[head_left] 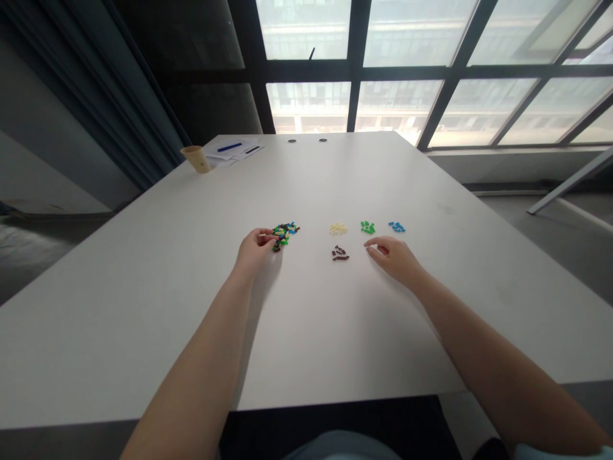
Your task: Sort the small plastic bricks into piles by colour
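One broad white table (335, 332), set against tall windows (402, 32); glare washes out the detail beyond the glass. Near edge partly covered by the person's forearms, both cut off at the frame's bottom.

Left hand (253, 252): low at the heap's near left side, thumb and fingers drawn in close, a posture suited to picking at tiny bits. Cannot tell whether a piece is pinched; the fingers hide part of the heap.

Right hand (393, 255): just above the tabletop or on it, near the green and brown groups. Thumb and forefinger close together, gap narrow. Cannot tell if anything sits between the tips.

Far left corner: papers (220, 156) under a blue pen (230, 147), printing unreadable. Beside them a tan cup (197, 161), inside not visible.

Mixed heap (289, 229): several colours, pieces overlapping, lower ones buried. Right of it, yellow pieces (338, 228), green pieces (368, 227) and blue pieces (396, 227) in a loose row; brown pieces (340, 254) nearer the person, below the yellow. Bare table between groups likely prevents mixing. Individual shapes too small to judge.
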Motion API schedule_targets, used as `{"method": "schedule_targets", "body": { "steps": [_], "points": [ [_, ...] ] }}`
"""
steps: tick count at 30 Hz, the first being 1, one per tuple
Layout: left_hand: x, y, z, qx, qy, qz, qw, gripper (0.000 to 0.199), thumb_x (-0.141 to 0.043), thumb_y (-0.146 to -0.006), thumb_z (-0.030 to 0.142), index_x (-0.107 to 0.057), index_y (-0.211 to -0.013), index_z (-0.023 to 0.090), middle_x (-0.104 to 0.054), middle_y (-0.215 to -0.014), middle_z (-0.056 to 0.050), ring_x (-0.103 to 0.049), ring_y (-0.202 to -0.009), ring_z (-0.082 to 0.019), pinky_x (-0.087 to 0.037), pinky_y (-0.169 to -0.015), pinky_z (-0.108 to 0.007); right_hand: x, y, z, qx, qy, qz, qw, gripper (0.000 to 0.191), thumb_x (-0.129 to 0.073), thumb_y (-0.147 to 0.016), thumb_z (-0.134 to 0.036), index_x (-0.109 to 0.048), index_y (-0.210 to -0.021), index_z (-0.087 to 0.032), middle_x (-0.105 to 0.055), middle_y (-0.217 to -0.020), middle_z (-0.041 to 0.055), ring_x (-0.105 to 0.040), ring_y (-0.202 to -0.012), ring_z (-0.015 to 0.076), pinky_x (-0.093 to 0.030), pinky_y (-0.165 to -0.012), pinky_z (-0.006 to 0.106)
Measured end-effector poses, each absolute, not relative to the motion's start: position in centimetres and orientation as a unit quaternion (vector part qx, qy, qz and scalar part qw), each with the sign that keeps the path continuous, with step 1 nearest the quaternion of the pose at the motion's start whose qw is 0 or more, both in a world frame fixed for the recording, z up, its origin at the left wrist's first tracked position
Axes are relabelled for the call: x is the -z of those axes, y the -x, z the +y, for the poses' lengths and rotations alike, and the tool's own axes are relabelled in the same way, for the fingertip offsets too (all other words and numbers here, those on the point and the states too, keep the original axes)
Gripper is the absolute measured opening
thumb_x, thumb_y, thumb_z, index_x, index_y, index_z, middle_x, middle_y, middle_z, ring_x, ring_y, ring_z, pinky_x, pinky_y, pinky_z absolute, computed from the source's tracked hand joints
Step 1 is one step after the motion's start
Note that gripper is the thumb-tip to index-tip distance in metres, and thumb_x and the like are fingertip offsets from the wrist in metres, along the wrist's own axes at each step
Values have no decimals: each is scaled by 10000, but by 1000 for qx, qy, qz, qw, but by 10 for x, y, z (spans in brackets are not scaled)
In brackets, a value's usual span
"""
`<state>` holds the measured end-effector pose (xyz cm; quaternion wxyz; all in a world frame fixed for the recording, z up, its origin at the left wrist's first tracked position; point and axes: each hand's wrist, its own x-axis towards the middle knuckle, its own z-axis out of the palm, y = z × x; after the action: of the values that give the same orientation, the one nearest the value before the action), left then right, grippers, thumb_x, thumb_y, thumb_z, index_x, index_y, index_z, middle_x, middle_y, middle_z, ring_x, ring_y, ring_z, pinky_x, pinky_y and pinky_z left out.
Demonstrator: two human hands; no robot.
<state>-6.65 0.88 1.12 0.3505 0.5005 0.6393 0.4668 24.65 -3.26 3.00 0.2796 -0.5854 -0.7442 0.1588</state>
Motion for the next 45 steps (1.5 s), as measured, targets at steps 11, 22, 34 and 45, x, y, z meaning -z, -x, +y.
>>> {"method": "schedule_targets", "body": {
  "steps": [11,22,34,45],
  "points": [
    [-36,32,-12,-494,-199,453,715,209,-538,-723,-25,-587,-814,157,-628,-774,-7,-591,-694,-50,-500,-710,-168,-31,-245,-33,-168,577,-751,273,263,-465,-778,-294,-684,-859,-173,-484,-600,-3,-438,-567,119,-328,-573,240],
    [-32,-4,-35,-464,-224,358,779,282,-609,-693,14,-544,-908,186,-644,-827,6,-618,-697,-58,-497,-717,-188,-28,-242,-35,-178,567,-759,268,248,-474,-783,-289,-685,-851,-177,-546,-648,15,-452,-582,121,-342,-584,243],
    [-32,-25,-59,-383,-377,322,779,330,-707,-666,167,-543,-948,215,-694,-811,-7,-649,-841,-161,-434,-897,-394,-27,-241,-36,-177,554,-765,277,231,-486,-788,-286,-683,-847,-181,-582,-693,28,-469,-597,123,-360,-587,251],
    [-32,-24,-59,-368,-387,343,773,375,-727,-646,208,-537,-969,215,-691,-843,-25,-636,-876,-162,-408,-917,-406,-53,-219,-62,-123,350,-825,426,150,-532,-788,-222,-653,-877,-222,-535,-639,4,-488,-640,138,-408,-661,296]
  ]
}}
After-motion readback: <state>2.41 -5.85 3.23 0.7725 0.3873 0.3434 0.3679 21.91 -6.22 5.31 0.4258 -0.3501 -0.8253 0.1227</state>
